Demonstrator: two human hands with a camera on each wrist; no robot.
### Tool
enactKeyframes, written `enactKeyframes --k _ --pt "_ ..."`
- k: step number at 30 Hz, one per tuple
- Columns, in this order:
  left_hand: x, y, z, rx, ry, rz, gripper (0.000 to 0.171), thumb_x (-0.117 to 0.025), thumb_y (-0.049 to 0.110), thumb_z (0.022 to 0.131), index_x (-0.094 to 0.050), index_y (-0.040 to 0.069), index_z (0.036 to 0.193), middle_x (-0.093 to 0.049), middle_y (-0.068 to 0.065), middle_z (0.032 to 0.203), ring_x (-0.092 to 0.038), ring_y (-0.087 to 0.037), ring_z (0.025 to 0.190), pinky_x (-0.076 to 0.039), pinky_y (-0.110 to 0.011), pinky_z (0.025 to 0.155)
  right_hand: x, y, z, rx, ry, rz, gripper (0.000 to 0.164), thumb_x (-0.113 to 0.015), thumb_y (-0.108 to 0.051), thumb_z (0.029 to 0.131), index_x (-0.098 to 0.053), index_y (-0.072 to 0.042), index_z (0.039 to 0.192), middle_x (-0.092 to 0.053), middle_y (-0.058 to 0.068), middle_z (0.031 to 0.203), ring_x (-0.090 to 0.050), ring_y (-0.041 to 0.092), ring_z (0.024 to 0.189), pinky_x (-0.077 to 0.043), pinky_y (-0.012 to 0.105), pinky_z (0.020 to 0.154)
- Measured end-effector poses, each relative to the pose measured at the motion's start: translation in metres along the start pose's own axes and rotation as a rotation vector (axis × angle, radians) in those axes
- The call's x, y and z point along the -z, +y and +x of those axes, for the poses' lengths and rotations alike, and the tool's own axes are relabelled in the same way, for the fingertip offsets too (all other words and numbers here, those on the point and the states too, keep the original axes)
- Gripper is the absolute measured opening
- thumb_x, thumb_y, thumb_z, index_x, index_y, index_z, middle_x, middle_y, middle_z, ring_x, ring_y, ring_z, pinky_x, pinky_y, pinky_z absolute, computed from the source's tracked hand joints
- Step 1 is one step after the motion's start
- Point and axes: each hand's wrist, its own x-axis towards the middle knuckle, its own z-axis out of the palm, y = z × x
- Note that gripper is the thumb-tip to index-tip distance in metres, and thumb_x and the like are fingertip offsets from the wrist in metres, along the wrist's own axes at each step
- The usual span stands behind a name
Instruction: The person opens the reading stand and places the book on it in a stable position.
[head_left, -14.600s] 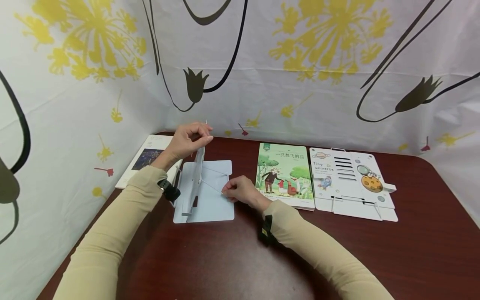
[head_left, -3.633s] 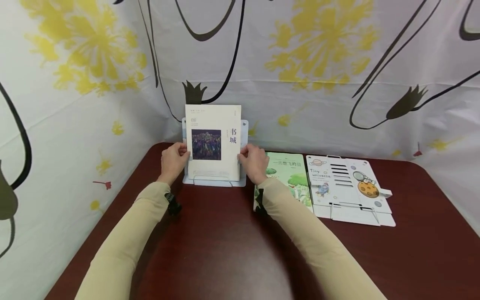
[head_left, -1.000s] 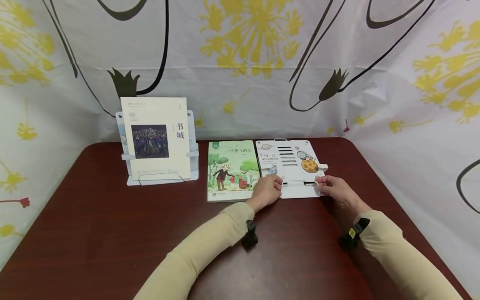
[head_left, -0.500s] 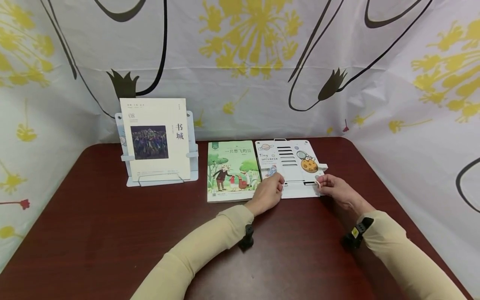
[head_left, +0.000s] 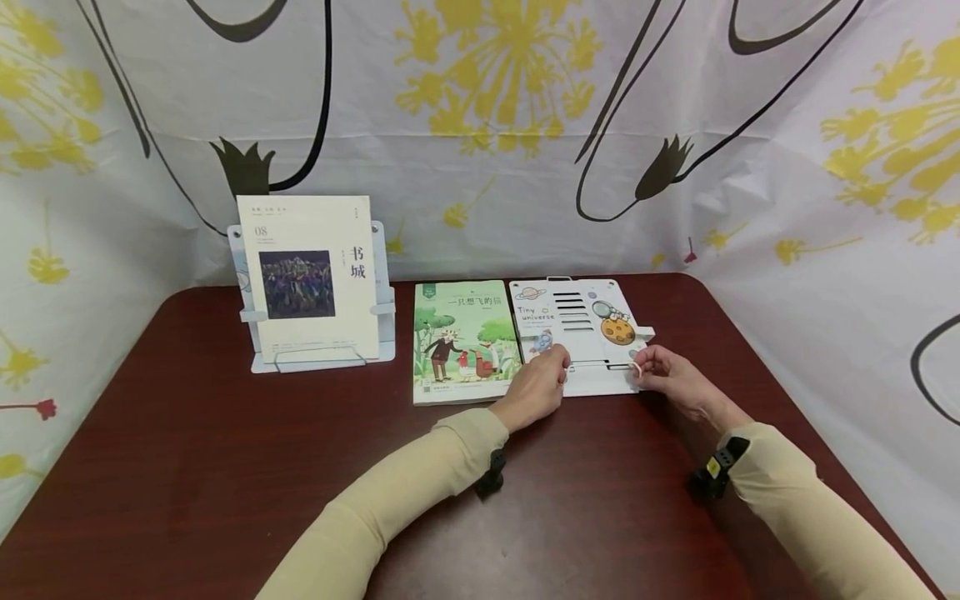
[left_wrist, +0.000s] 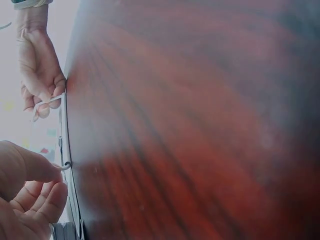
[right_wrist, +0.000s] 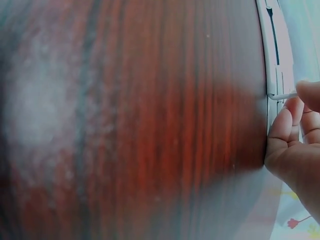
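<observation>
A white folding book stand [head_left: 602, 382] printed with planets and "Tiny universe" lies flat at the right. My left hand [head_left: 534, 388] pinches the left end of its front wire holder [left_wrist: 64, 166] between thumb and fingers. At the other end my right hand [head_left: 681, 382] pinches the same wire, seen in the right wrist view as a thin white rod [right_wrist: 283, 96] under the thumb. The two wire ends stand raised off the stand's lower panel. Part of the stand's lower left corner is hidden behind my left hand.
A green picture book [head_left: 467, 333] lies flush left of the stand, partly under my left forearm's reach. Farther left, a cream book [head_left: 315, 333] leans upright on a pale blue stand [head_left: 382, 258]. A patterned cloth [head_left: 465, 100] closes off the table's back and sides.
Earlier, the blue stand was unfolded and the cream book set upright on it. Both hands then moved right to the white stand's wire. Over the last second they have barely shifted.
</observation>
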Motion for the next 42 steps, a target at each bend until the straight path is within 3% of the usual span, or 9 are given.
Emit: enactKeyframes --k 9,13,16,19,23,26,29,36,42 --pt "0.001 0.004 -0.004 -0.084 0.022 0.075 0.021 -0.058 -0.003 0.082 -0.05 0.009 0.098 -0.056 0.001 0.08 -0.052 -0.011 0.068 -0.039 -0.019 0.053 0.0 -0.002 -0.004 0.105 -0.044 0.001 0.027 -0.059 0.006 0.087 -0.039 0.011 0.105 -0.054 -0.002 0.085 -0.051 0.007 0.077 -0.045 0.018 0.066" --pt "0.0 0.004 -0.006 -0.158 0.052 0.137 0.016 -0.057 -0.001 0.086 -0.049 0.009 0.096 -0.057 -0.001 0.081 -0.056 -0.012 0.067 -0.042 -0.02 0.052 0.0 0.001 -0.006 0.15 -0.048 -0.048 0.024 -0.059 0.007 0.087 -0.041 0.01 0.102 -0.056 -0.003 0.084 -0.052 0.006 0.076 -0.045 0.017 0.066" --pt "0.0 0.003 -0.005 -0.155 0.034 0.134 0.017 -0.059 0.0 0.085 -0.05 0.009 0.096 -0.06 0.0 0.081 -0.059 -0.012 0.07 -0.044 -0.02 0.054 0.0 0.003 -0.006 0.154 -0.046 -0.099 0.022 -0.06 0.005 0.087 -0.043 0.007 0.101 -0.058 0.001 0.086 -0.053 0.005 0.076 -0.045 0.017 0.067" --pt "0.004 -0.001 -0.003 -0.037 -0.064 -0.009 0.02 -0.065 0.002 0.081 -0.055 0.01 0.096 -0.065 0.002 0.082 -0.062 -0.01 0.075 -0.046 -0.018 0.062 0.001 0.003 -0.006 0.143 -0.063 -0.129 0.023 -0.062 0.001 0.087 -0.046 0.007 0.102 -0.059 0.004 0.088 -0.053 0.005 0.077 -0.045 0.017 0.068" --pt "0.018 -0.009 0.005 0.194 -0.175 -0.321 0.021 -0.073 0.007 0.079 -0.063 0.007 0.098 -0.07 -0.001 0.085 -0.063 -0.008 0.077 -0.047 -0.016 0.07 0.008 -0.003 -0.005 0.137 -0.097 -0.142 0.029 -0.062 -0.002 0.088 -0.049 0.012 0.109 -0.06 -0.002 0.092 -0.055 0.002 0.081 -0.048 0.017 0.07" --pt "0.032 -0.019 0.01 0.349 -0.167 -0.55 0.025 -0.072 0.01 0.081 -0.065 0.004 0.104 -0.07 -0.006 0.091 -0.065 -0.013 0.078 -0.052 -0.02 0.07 0.018 -0.011 -0.002 0.127 -0.047 -0.083 0.03 -0.06 -0.005 0.09 -0.05 0.012 0.114 -0.063 -0.006 0.093 -0.058 0.001 0.082 -0.05 0.018 0.07" --pt "0.045 -0.033 0.015 0.483 -0.081 -0.721 0.027 -0.068 0.009 0.085 -0.063 0.002 0.11 -0.067 -0.01 0.098 -0.066 -0.021 0.084 -0.055 -0.027 0.072 0.029 -0.021 0.004 0.093 0.082 -0.015 0.027 -0.059 -0.012 0.093 -0.054 0.005 0.114 -0.065 -0.009 0.091 -0.059 0.001 0.079 -0.051 0.019 0.069" --pt "0.056 -0.059 0.022 0.627 0.052 -0.764 0.032 -0.059 0.014 0.093 -0.059 0.004 0.123 -0.064 -0.012 0.112 -0.063 -0.025 0.099 -0.053 -0.034 0.082 0.039 -0.029 0.032 -0.053 0.339 -0.113 0.041 -0.054 -0.027 0.096 -0.051 0.001 0.126 -0.058 -0.016 0.092 -0.059 0.014 0.089 -0.051 0.027 0.076" --pt "0.052 -0.065 0.03 0.63 0.046 -0.742 0.039 -0.057 0.014 0.094 -0.053 0.003 0.131 -0.06 -0.014 0.122 -0.059 -0.026 0.11 -0.05 -0.035 0.089 0.035 -0.026 0.055 -0.086 0.371 -0.228 0.037 -0.05 -0.018 0.097 -0.053 0.005 0.125 -0.055 0.017 0.118 -0.053 0.034 0.106 -0.046 0.041 0.089"
